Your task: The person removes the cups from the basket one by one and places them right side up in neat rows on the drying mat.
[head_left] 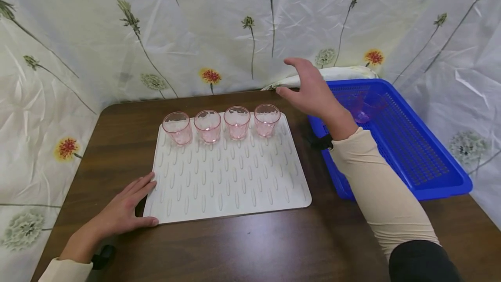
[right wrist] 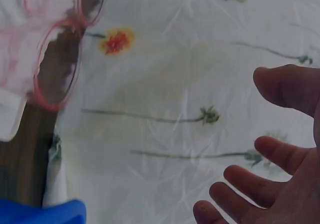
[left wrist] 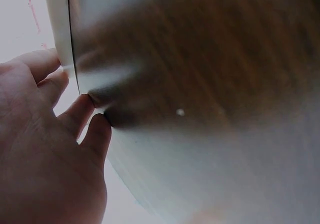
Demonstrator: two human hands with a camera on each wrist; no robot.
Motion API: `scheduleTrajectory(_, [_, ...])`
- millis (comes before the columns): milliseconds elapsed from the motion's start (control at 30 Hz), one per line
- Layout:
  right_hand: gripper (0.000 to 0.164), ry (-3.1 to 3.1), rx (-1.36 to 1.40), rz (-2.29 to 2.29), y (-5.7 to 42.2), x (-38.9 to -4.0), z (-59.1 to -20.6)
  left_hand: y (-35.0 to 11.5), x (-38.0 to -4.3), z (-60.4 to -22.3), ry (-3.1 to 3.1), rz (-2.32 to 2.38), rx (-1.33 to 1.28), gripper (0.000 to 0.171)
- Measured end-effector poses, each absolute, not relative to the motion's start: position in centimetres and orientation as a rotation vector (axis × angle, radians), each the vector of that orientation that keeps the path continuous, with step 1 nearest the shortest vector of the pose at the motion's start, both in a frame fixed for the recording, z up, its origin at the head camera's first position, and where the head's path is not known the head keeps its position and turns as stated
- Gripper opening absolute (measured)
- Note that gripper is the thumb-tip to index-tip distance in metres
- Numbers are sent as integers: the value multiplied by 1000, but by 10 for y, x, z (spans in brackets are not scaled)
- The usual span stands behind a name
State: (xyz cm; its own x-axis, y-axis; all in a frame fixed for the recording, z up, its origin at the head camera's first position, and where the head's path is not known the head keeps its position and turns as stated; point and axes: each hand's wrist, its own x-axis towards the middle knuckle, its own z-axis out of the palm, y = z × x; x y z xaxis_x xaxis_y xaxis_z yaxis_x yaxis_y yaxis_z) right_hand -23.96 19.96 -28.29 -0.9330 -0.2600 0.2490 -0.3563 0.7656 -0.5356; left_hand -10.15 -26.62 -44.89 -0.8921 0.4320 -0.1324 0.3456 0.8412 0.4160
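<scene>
On the mat (head_left: 231, 186), glasses (head_left: 237, 130) line the far edge; left grip (head_left: 124, 209), spread, touches the left edge; right grip (head_left: 311, 90) hangs wide.

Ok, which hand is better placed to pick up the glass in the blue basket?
Right, most likely: the right hand is empty and close to the blue basket holding that glass. The left hand touches the left edge of the white mat, which lies between it and the basket.
</scene>
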Motion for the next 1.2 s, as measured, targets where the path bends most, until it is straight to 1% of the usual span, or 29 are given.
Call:
scheduleTrajectory(200, [72,-2956,469,770,251,-252,-282,-266,-101,-449,2799,582,601,100])
scheduleTrajectory(500, [71,-3041,312,752,322,-263,-308,-267,-103,-449,2795,581,594,100])
scheduleTrajectory(633, [71,-3075,240,704,345,-264,-317,-267,-102,-449,2790,585,587,100])
scheduleTrajectory(900, [72,-3127,236,651,356,-269,-327,-268,-101,-449,2818,591,610,99])
scheduleTrajectory(1067, [74,-3154,339,552,352,-275,-335,-268,-102,-450,2813,598,625,99])
scheduleTrajectory(1200, [78,-3175,429,386,341,-283,-345,-268,-102,-451,2815,597,619,99])
